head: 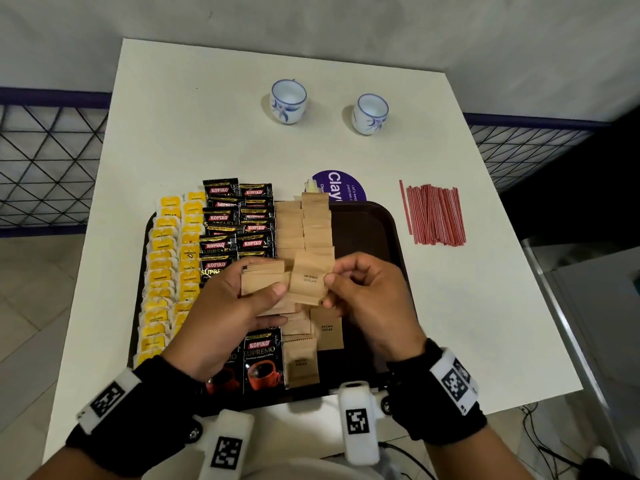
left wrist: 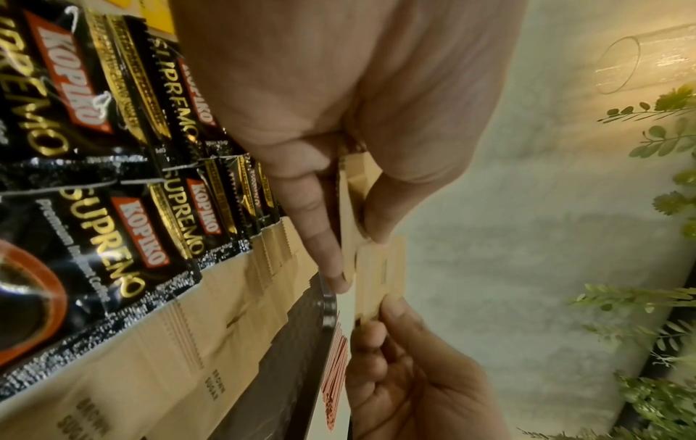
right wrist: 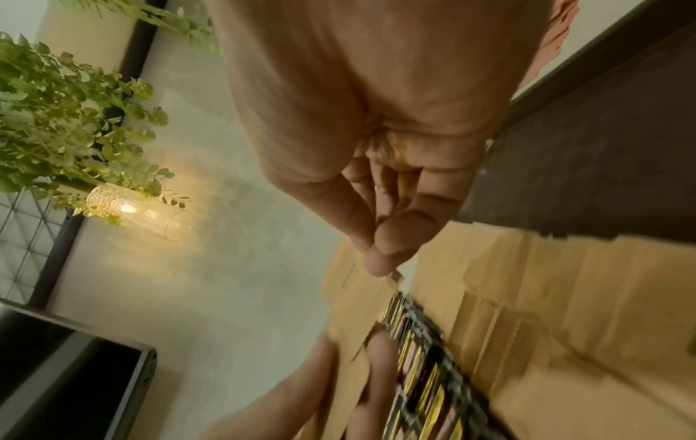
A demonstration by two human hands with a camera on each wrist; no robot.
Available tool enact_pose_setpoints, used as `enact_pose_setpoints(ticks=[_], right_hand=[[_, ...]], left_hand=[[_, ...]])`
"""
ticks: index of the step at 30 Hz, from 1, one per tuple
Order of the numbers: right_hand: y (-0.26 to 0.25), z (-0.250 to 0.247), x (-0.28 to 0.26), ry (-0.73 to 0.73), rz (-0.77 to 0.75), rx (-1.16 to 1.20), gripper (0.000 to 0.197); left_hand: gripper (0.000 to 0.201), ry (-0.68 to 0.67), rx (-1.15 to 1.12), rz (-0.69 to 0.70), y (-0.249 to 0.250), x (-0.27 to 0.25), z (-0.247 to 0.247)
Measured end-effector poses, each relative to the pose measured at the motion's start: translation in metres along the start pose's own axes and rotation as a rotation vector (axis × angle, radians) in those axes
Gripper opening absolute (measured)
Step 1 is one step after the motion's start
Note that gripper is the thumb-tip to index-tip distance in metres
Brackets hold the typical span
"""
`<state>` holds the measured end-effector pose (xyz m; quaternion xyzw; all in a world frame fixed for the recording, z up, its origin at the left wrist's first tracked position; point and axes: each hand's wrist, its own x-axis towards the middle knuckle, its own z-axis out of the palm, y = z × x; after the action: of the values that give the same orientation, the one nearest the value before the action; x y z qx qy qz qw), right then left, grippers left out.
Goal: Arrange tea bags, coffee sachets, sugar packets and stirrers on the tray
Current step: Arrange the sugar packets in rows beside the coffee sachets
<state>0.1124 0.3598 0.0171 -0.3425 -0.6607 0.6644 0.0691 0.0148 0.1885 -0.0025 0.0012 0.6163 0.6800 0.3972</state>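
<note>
A dark tray (head: 374,223) on the white table carries yellow tea bags (head: 162,268) in two columns at the left, black Kopiko coffee sachets (head: 235,223) beside them, and brown sugar packets (head: 304,223) in the middle. Above the tray, my left hand (head: 239,299) grips a small stack of brown sugar packets (head: 263,280) (left wrist: 348,214). My right hand (head: 356,289) pinches one brown sugar packet (head: 310,278) (right wrist: 354,285) by its edge, right beside the stack. Red stirrers (head: 434,213) lie in a bundle on the table right of the tray.
Two white-and-blue cups (head: 288,101) (head: 370,113) stand at the back of the table. A purple round sticker (head: 341,187) shows behind the tray. The tray's right part is bare. Mesh railings flank the table.
</note>
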Motion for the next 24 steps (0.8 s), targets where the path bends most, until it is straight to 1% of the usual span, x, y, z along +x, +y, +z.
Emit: enact_pose_setpoints(ticks=[3,6,8,12,15,20,24], right_hand=[[0.009,-0.026,0.004,0.036,0.048,-0.044,0.006],[0.024,-0.049,-0.001,0.019,0.121,-0.203,0.01],[0.037,-0.055,-0.008,0.008,0.183,-0.28,0.012],[0.057,-0.052,-0.017,-0.042,0.257,-0.353,0.008],[0.062,-0.046,-0.02,-0.06,0.261,-0.358,0.003],[0.062,-0.036,-0.019,-0.04,0.25,-0.368,0.005],[0.063,-0.03,-0.018,-0.037,0.26,-0.393,0.003]], left_hand=[[0.025,-0.021,-0.029,-0.014,0.002,-0.003,-0.01],[0.026,0.012,-0.052,-0.033,0.001,-0.004,-0.021],[0.027,0.024,-0.061,-0.049,-0.002,-0.006,-0.026],[0.028,0.011,-0.049,-0.062,-0.005,-0.007,-0.027],[0.027,0.003,-0.042,-0.061,-0.005,-0.006,-0.026],[0.031,0.004,-0.057,-0.077,-0.007,-0.006,-0.027],[0.026,0.011,-0.066,-0.089,-0.008,-0.007,-0.026]])
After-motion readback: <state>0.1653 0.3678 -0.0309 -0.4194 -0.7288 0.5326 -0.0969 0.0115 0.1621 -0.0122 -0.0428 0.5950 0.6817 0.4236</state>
